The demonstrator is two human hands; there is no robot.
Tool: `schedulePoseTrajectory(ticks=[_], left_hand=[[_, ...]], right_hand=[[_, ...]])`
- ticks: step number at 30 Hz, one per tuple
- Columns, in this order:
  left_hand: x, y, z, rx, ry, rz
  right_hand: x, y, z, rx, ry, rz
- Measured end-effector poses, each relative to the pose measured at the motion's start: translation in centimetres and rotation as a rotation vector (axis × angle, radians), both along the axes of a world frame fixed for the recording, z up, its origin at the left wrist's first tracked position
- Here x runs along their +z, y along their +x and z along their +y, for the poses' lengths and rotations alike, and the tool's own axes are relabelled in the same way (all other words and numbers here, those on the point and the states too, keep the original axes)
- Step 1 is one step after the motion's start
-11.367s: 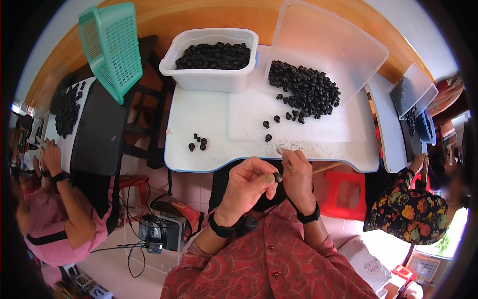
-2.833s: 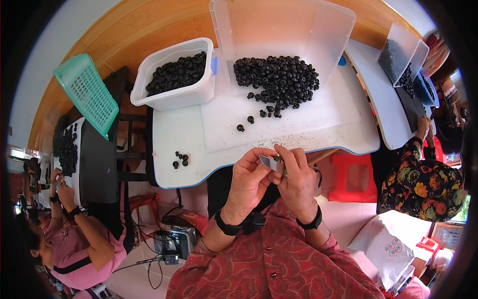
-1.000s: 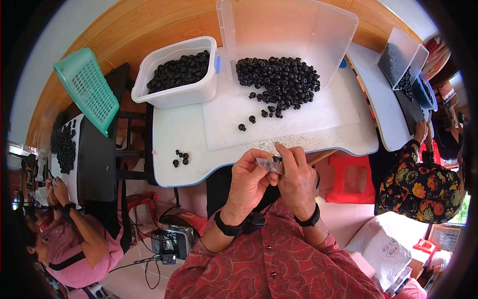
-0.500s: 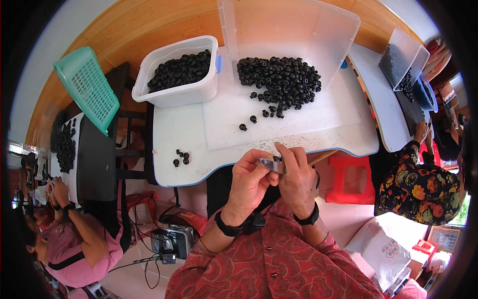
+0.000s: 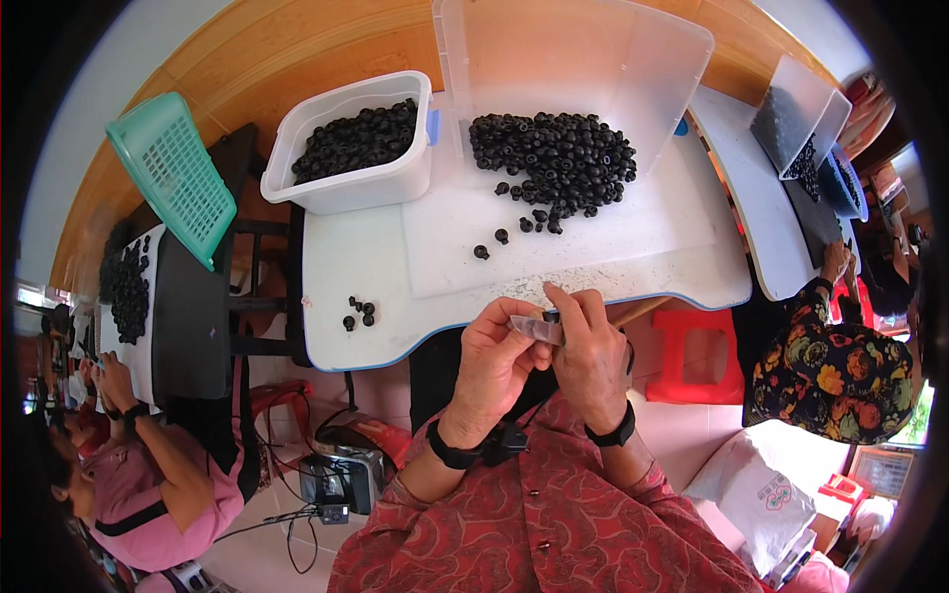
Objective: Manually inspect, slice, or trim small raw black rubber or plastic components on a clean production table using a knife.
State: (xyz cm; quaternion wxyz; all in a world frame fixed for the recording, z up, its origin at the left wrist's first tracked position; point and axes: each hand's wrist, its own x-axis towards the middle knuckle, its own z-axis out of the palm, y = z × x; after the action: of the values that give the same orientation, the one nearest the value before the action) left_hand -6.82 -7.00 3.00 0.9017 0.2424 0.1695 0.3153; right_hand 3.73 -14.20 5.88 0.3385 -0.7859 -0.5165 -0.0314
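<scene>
My left hand and my right hand meet in front of my chest, just off the table's near edge. In my right hand is a small knife, its short flat blade pointing left across my left fingertips. The fingers of my left hand are pinched together beneath the blade; what they hold is hidden. A bit of black shows between the hands, but I cannot tell whether it is a handle or a small part. Beyond them, a heap of small round black rubber-like parts lies on the table, with a few strays nearer me.
A white tub of black parts stands at the left, and a clear bin rises behind the heap. Several loose parts lie at the table's left. Co-workers sit on both sides. A red stool stands to the right.
The knife blade has tilted slightly and looks paler, with less shine. Both hands stay almost in the same place.
</scene>
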Motion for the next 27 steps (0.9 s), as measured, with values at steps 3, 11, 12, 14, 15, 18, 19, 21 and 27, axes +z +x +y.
schedulePoseTrajectory(ticks=[3,11,12,14,15,18,19,21,27], left_hand=[[0.0,-0.1,0.1,0.018,0.021,0.004],[0.5,-0.2,0.0,0.128,0.131,0.076],[0.8,-0.5,-0.2,0.117,0.287,0.082],[1.4,-0.6,-0.2,0.098,0.455,0.039],[1.3,-0.5,0.0,0.102,0.455,0.039],[0.9,-0.4,0.4,0.118,0.337,0.032],[0.8,-0.4,0.3,0.116,0.337,0.031],[0.6,-0.4,0.2,0.085,0.288,0.071],[0.4,-0.4,0.1,0.102,0.327,0.098]], right_hand=[[-0.4,-0.1,0.1,-0.025,-0.031,0.001],[-1.4,0.2,0.5,-0.036,-0.042,-0.001],[-1.2,0.4,0.6,-0.073,-0.149,0.016],[-1.4,0.7,0.4,-0.111,-0.258,0.033],[-1.8,0.8,0.2,-0.110,-0.167,0.100],[-2.1,1.0,0.2,-0.059,0.000,0.226],[-2.0,1.1,0.2,-0.012,0.076,0.287],[-1.1,0.7,0.1,0.013,0.078,0.238],[0.2,-0.3,0.0,0.041,0.007,0.085]])
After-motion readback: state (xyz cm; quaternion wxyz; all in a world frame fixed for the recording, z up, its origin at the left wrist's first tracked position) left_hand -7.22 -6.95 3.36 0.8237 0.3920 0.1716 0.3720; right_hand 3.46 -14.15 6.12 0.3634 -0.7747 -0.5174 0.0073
